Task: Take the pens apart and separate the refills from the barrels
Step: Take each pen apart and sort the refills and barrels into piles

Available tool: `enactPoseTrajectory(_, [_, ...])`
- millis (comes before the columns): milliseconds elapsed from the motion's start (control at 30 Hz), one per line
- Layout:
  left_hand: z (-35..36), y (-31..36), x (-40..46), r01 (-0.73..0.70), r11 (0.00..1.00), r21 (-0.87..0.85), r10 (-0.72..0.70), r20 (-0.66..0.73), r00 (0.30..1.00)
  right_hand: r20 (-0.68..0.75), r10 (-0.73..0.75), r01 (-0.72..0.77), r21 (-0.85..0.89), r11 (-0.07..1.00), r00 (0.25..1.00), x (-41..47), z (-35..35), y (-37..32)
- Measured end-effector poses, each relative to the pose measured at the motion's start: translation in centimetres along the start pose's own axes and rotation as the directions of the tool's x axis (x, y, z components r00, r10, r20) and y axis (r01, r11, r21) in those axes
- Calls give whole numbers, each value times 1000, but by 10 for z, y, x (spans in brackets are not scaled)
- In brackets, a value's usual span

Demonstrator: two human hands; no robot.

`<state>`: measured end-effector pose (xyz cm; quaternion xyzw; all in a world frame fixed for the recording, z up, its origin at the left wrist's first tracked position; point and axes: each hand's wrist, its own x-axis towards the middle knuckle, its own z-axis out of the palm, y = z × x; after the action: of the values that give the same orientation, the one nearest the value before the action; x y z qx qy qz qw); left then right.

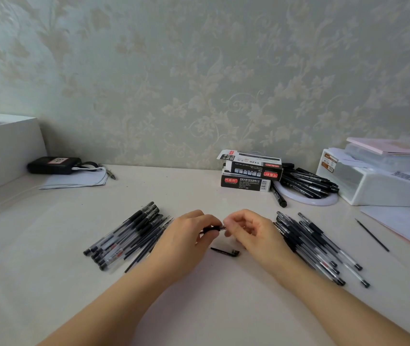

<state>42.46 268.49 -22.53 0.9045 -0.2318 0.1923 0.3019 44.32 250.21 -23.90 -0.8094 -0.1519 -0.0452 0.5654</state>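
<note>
Holding one pen (212,229) between both hands a little in from the middle of the table's near edge, we are partway through the job. Our left hand (186,236) has its fingers curled round the dark grip section, while our right hand (246,231) pinches the metal tip end with thumb and fingertips, which looks like the moment of unscrewing or pulling the tip free; how much of the barrel sits inside the left palm we cannot tell. Just nearer to us than the hands lies a loose black cap (225,251) on the bare table (199,308). Toward the left edge sits a pile (126,237) that appears to mix clear barrels with thin dark refills, so we judge a good number of pens already dismantled, though barrels and refills lie side by side there and not clearly apart. Toward the right edge another heap of pens (321,248) looks whole, with end plugs and grips in place, so we reckon that much is left to do. Farther right a single thin refill (372,235) lies alone. Against the far edge stand two pen boxes (249,174) beside a bundle of black markers (308,182), seemingly outside this task.
</note>
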Motion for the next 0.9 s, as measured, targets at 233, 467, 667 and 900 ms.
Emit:
enactPoseTrajectory(233, [1, 1, 0, -11, 1000, -4, 11, -1, 1000, -19, 11, -11, -27, 1000, 1000, 0, 1, 0])
enactPoseTrajectory(467, [0, -1, 0, 7, 1000, 1, -7, -14, 1000, 5, -34, 34, -23, 999, 999, 1, 1, 1])
enactPoseTrajectory(667, [0, 2, 0, -5, 1000, 3, 4, 2, 1000, -9, 11, -12, -6, 1000, 1000, 1, 2, 1])
enactPoseTrajectory(900, [0, 3, 1, 10, 999, -33, -11, -15, 1000, 32, -45, 47, -60, 997, 998, 1, 1, 0])
